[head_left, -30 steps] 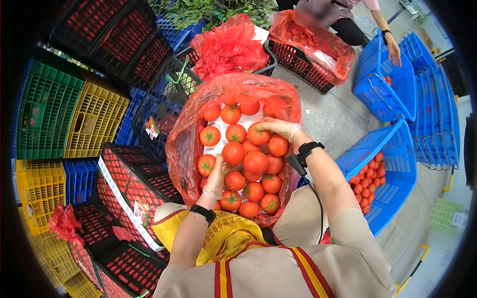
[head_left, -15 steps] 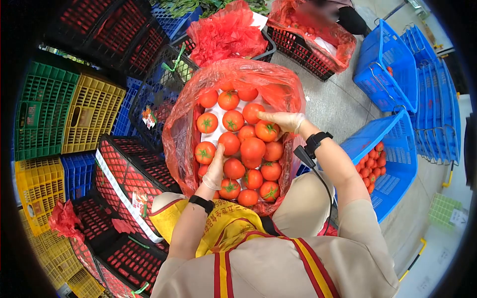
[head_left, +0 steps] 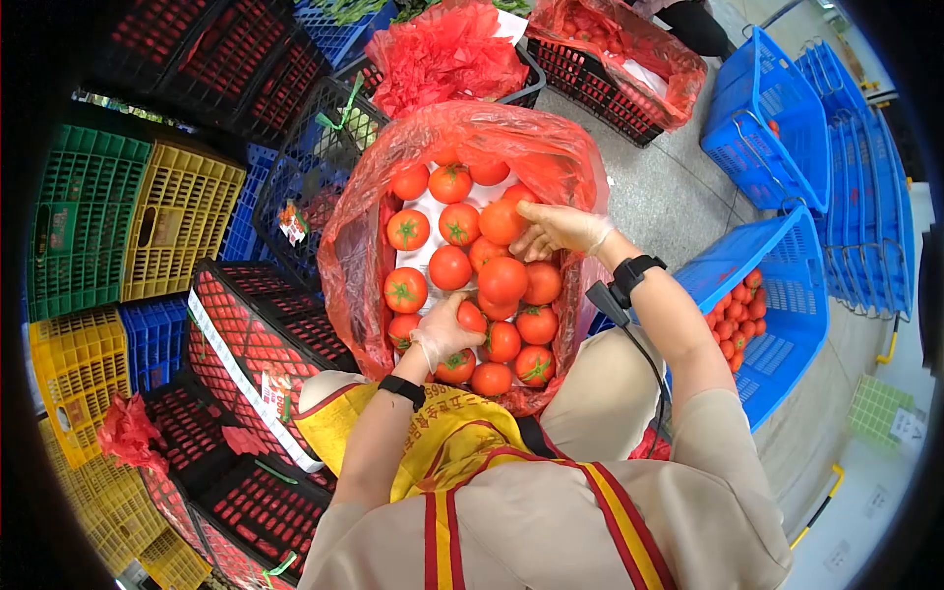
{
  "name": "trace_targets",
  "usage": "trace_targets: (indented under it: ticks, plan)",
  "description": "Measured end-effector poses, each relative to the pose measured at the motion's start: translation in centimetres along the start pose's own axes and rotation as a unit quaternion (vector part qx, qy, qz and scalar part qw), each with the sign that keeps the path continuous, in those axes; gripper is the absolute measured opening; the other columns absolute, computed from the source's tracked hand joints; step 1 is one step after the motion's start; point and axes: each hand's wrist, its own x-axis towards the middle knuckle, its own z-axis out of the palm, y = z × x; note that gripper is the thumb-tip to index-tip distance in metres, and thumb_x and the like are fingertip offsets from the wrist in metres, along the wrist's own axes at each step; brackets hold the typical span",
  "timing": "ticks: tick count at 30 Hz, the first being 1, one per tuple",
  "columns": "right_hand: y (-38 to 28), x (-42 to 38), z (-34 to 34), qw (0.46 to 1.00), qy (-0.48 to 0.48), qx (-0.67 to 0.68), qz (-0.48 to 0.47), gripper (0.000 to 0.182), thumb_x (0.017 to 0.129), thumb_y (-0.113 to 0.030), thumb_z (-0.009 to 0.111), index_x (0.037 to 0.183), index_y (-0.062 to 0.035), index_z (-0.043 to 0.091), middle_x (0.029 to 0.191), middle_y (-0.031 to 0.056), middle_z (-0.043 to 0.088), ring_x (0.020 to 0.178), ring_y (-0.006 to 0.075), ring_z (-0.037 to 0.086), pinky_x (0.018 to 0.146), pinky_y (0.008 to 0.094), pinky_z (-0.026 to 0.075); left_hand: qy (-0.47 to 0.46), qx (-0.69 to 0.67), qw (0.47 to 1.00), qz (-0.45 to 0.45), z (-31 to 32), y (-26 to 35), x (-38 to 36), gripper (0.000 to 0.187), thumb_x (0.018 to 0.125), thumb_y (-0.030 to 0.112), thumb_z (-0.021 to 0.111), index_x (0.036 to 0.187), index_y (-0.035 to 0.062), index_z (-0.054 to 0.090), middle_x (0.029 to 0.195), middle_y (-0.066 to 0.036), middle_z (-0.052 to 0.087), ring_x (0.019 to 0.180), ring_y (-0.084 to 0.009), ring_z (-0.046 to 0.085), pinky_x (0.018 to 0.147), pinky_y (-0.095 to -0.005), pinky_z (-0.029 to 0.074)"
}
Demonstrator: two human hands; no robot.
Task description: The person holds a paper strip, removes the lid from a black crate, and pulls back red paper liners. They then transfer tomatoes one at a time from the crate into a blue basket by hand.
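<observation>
Ripe red tomatoes [head_left: 449, 267], several with green calyxes, lie over white lining inside a crate wrapped in a red plastic bag [head_left: 354, 226]. My left hand [head_left: 444, 332], in a clear glove, curls around a tomato [head_left: 472, 317] near the bag's lower middle. At the upper right of the pile, my gloved right hand [head_left: 565, 231] has its thumb and bent fingers against a smooth tomato [head_left: 502, 222]; its palm is hidden. Another large tomato [head_left: 502, 280] rests on top of others between the hands.
A blue basket [head_left: 787, 334] with small red tomatoes stands at right, beside another blue basket [head_left: 787, 118] and stacked ones [head_left: 865, 216]. Black crates [head_left: 265, 344] and yellow crates [head_left: 182, 221] line the left. A red-bagged crate [head_left: 600, 88] stands ahead, near a partly visible person.
My left hand has moved down and right, from one tomato to a lower one. My right hand has turned, its fingers now curled beside a tomato at the upper right.
</observation>
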Motion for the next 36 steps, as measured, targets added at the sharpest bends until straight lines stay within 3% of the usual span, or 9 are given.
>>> trace_targets:
  ticks: [4, 7, 14, 20, 24, 27, 29, 33, 36]
  plan:
    - [0.7, -0.4, 0.6, 0.997, 0.043, 0.011, -0.059, 0.045, 0.093, -0.043, 0.049, 0.108, -0.0026, 0.060, 0.090, 0.0084, 0.066, 0.076, 0.0164, 0.064, 0.067, 0.0270, 0.050, -0.013, -0.463, 0.886, 0.024, -2.0, 1.0, -1.7, 0.057, 0.073, 0.023, 0.067, 0.123, 0.0050, 0.047, 0.113, -0.007, 0.054, 0.100, -0.0165, 0.056, 0.088, -0.0300, 0.047]
    - [0.3, -0.7, 1.0, 0.992, 0.009, -0.108, -0.065, 0.035, 0.092, -0.035, 0.050, 0.099, -0.0036, 0.065, 0.087, 0.0075, 0.067, 0.078, 0.0141, 0.063, 0.072, 0.0268, 0.050, -0.041, -0.680, 0.732, 0.002, -3.4, 1.0, -2.9, 0.054, 0.083, 0.040, 0.050, 0.124, 0.0050, 0.047, 0.117, -0.015, 0.054, 0.098, -0.0266, 0.059, 0.079, -0.0364, 0.051]
    - [-0.8, -2.0, 5.2, 0.873, 0.091, -0.471, -0.092, 0.049, 0.072, -0.039, 0.066, 0.103, -0.0025, 0.064, 0.089, 0.0168, 0.066, 0.081, 0.0258, 0.064, 0.076, 0.0344, 0.049, -0.026, -0.770, 0.635, -0.052, -4.5, 1.1, -1.9, 0.045, 0.088, 0.042, 0.042, 0.117, 0.0089, 0.053, 0.104, -0.016, 0.061, 0.085, -0.0282, 0.061, 0.070, -0.0395, 0.053]
    - [0.4, -2.1, 11.0, 0.715, 0.156, -0.651, -0.200, 0.068, 0.061, -0.038, 0.073, 0.119, -0.0107, 0.052, 0.096, 0.0204, 0.061, 0.090, 0.0371, 0.061, 0.078, 0.0434, 0.050, 0.037, -0.586, 0.807, -0.063, -2.1, -0.5, -0.8, 0.031, 0.088, 0.026, 0.047, 0.110, 0.0057, 0.056, 0.104, -0.005, 0.059, 0.096, -0.0186, 0.057, 0.084, -0.0328, 0.048]
    - [-1.9, -1.1, 8.2, 0.815, 0.142, -0.549, -0.118, 0.068, 0.062, -0.037, 0.071, 0.121, -0.0082, 0.051, 0.095, 0.0195, 0.062, 0.090, 0.0373, 0.061, 0.080, 0.0430, 0.050, 0.055, -0.228, 0.971, -0.034, 1.0, -2.6, 0.3, 0.031, 0.080, 0.027, 0.056, 0.104, 0.0075, 0.062, 0.096, -0.009, 0.063, 0.092, -0.0229, 0.059, 0.085, -0.0339, 0.046]
    - [-1.1, -1.7, 7.2, 0.869, 0.244, -0.399, -0.164, 0.063, 0.066, -0.028, 0.071, 0.122, -0.0061, 0.051, 0.099, 0.0187, 0.061, 0.093, 0.0363, 0.059, 0.083, 0.0424, 0.048, 0.208, 0.100, 0.962, 0.146, 0.7, 0.3, -0.8, 0.034, 0.076, 0.027, 0.059, 0.105, 0.0094, 0.064, 0.097, -0.013, 0.063, 0.092, -0.0305, 0.059, 0.084, -0.0403, 0.046]
    - [-1.4, -2.5, 7.8, 0.598, 0.446, -0.549, -0.376, 0.053, 0.066, -0.022, 0.071, 0.114, -0.0062, 0.054, 0.096, 0.0182, 0.061, 0.094, 0.0365, 0.058, 0.080, 0.0424, 0.048, 0.186, 0.103, 0.968, 0.137, 1.1, 1.3, -0.5, 0.035, 0.075, 0.025, 0.059, 0.107, 0.0103, 0.064, 0.105, -0.016, 0.060, 0.093, -0.0360, 0.057, 0.084, -0.0424, 0.045]
    - [3.5, -2.3, 9.0, 0.557, 0.125, -0.770, -0.285, 0.011, 0.067, -0.016, 0.062, 0.072, -0.0059, 0.061, 0.073, 0.0112, 0.060, 0.064, 0.0276, 0.062, 0.053, 0.0401, 0.048, 0.185, 0.098, 0.974, 0.090, 1.4, 0.4, 1.1, 0.036, 0.076, 0.025, 0.057, 0.107, 0.0078, 0.064, 0.103, -0.017, 0.063, 0.094, -0.0353, 0.059, 0.084, -0.0429, 0.046]
    - [5.8, -1.6, 11.2, 0.514, 0.142, -0.812, -0.237, 0.013, 0.068, -0.017, 0.059, 0.067, -0.0043, 0.061, 0.063, 0.0136, 0.061, 0.055, 0.0255, 0.061, 0.047, 0.0392, 0.047, 0.173, 0.036, 0.982, 0.074, 1.0, 0.4, 0.7, 0.039, 0.076, 0.025, 0.055, 0.109, 0.0063, 0.064, 0.104, -0.019, 0.063, 0.095, -0.0358, 0.060, 0.085, -0.0437, 0.046]
